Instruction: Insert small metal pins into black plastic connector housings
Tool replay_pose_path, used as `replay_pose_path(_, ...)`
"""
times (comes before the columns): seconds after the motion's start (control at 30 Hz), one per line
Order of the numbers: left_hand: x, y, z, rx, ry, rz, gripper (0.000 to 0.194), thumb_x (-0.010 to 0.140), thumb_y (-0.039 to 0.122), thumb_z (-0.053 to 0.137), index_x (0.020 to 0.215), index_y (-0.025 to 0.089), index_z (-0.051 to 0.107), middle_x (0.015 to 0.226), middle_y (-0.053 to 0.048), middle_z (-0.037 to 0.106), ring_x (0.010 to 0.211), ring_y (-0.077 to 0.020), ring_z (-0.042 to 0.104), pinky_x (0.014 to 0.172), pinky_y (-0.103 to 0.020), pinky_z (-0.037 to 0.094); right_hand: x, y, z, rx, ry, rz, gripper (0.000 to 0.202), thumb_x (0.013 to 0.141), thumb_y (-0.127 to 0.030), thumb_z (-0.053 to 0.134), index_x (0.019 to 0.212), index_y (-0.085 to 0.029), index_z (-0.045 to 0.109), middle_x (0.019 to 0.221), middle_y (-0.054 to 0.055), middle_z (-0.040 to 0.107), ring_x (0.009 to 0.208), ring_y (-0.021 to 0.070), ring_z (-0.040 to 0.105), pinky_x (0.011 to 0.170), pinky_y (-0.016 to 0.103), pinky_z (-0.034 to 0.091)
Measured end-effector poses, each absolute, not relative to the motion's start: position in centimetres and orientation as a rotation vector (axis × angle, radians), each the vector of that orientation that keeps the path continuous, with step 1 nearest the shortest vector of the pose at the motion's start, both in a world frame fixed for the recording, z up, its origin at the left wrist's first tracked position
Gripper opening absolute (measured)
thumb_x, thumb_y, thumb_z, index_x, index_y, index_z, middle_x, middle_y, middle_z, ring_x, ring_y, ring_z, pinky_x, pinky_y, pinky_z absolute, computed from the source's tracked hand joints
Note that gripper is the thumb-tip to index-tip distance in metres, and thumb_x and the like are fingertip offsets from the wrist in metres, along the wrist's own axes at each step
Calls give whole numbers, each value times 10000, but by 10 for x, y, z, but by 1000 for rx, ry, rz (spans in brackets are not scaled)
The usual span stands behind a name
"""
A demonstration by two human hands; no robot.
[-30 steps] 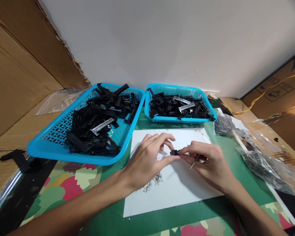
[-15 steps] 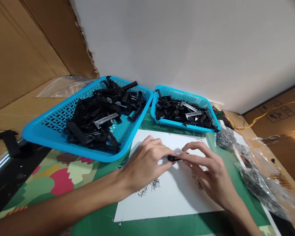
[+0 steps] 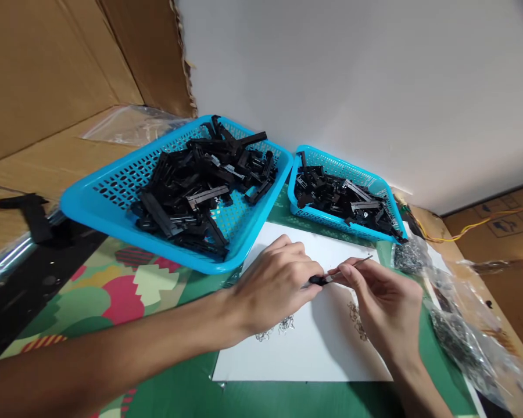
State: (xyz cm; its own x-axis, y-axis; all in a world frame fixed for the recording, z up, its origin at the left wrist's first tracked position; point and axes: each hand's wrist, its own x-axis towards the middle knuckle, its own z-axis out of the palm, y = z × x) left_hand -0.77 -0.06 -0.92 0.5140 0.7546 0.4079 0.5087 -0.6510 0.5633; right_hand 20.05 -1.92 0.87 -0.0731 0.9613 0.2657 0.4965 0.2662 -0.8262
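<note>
Over a white sheet (image 3: 305, 357), my left hand (image 3: 283, 284) pinches a small black part (image 3: 318, 280) between thumb and fingers. My right hand (image 3: 386, 302) is closed on a thin metal tool (image 3: 361, 260), whose lower end meets the black part. Small bent wire pieces (image 3: 286, 323) lie on the sheet beside my left hand, and another cluster (image 3: 356, 320) is near my right hand. Part of the black piece is hidden by my left fingers.
A large blue basket (image 3: 157, 251) and a smaller blue basket (image 3: 331, 223) hold black parts behind the sheet. Clear bags (image 3: 457, 342) of metal pieces lie at the right. A black part (image 3: 32, 215) rests at the far left.
The view has shifted, so the baskets appear further right. My right hand has turned, its fingers are drawn together, and the thin tool now shows pointing up to the right.
</note>
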Motion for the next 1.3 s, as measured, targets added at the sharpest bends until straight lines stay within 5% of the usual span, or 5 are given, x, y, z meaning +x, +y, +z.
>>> replay_pose_path(0.67,-10,-1,-7,2374,976,1005,91,988,121,679,1044,168,734,887,-20,741,852,-204,650,824,-355,405,189,-25,-1,-1063,-1861,233,232,1004,-44,569,983,-227,709,863,44,779,760,187,756,680,294,595)
replay_pose_path(0.83,-12,-4,4,2041,1104,1127,62,968,212,738,1028,203,724,899,6,730,823,-185,630,779,-328,439,208,-14,14,-969,-2092,41,249,1005,-98,560,1194,-223,663,887,60,703,756,217,603,668,362,472)
replay_pose_path(1.0,-2,-11,19,1718,1072,1168,92,953,281,750,1005,223,702,871,31,710,762,-152,635,736,-292,502,210,-1,31,-857,-2240,-99,199,944,-46,653,1041,-219,667,764,18,661,700,193,507,651,339,405)
replay_pose_path(1.17,-7,-15,41,1984,1199,1222,423,994,119,589,1395,248,547,1267,-60,668,1102,-209,650,895,-334,533,229,41,54,-1086,-2081,100,50,964,-217,696,916,-228,706,736,-7,600,704,174,541,664,318,428)
replay_pose_path(1.3,-60,-1,60,2604,1255,998,509,936,-22,413,1309,244,633,1335,-89,664,1308,-285,598,1129,-474,398,248,91,66,-1274,-1990,66,138,886,-343,735,871,-207,759,671,-15,598,599,150,512,600,304,407)
